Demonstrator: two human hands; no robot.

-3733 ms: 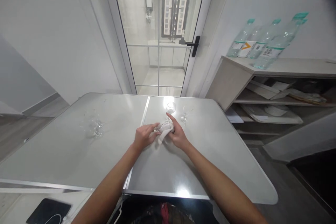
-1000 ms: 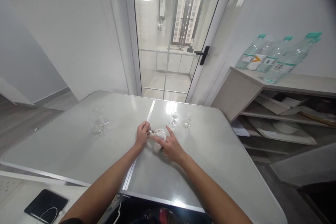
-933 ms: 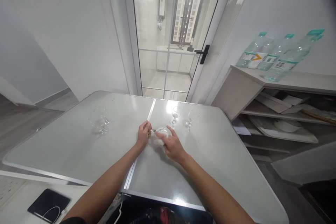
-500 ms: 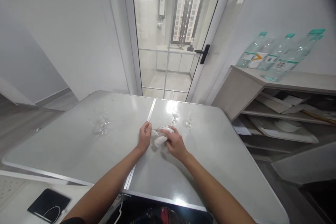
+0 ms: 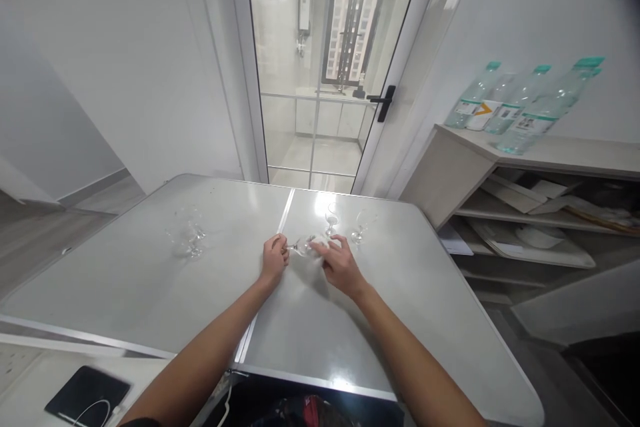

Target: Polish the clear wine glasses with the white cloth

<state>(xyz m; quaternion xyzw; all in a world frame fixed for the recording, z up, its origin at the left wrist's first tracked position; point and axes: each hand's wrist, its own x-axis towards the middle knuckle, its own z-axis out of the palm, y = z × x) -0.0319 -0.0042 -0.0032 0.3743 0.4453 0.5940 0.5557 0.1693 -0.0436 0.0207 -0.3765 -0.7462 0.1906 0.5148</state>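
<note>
A clear stemmed wine glass (image 5: 302,246) lies sideways in the air between my hands, over the table. My left hand (image 5: 275,260) is closed around its foot end, by the table's seam. At the bowl end, my right hand (image 5: 343,265) has its fingers bent at the rim. A whitish patch of cloth (image 5: 320,241) shows blurred at the fingertips; most of it is hidden. Just beyond stand two more stemmed glasses, one glass (image 5: 331,219) behind the bowl and another glass (image 5: 358,233) to its right.
Several clear glasses (image 5: 193,237) stand close together on the left of the grey table (image 5: 215,307). To the right, a shelf unit (image 5: 463,170) carries several plastic bottles (image 5: 530,123). A glass door (image 5: 310,127) is behind the table. A black tablet (image 5: 87,395) lies at lower left.
The white cloth that hung below my right fingers has moved up to the bowl and shows less. My right hand has turned slightly upward; my left hand keeps its hold. The view has shifted slightly.
</note>
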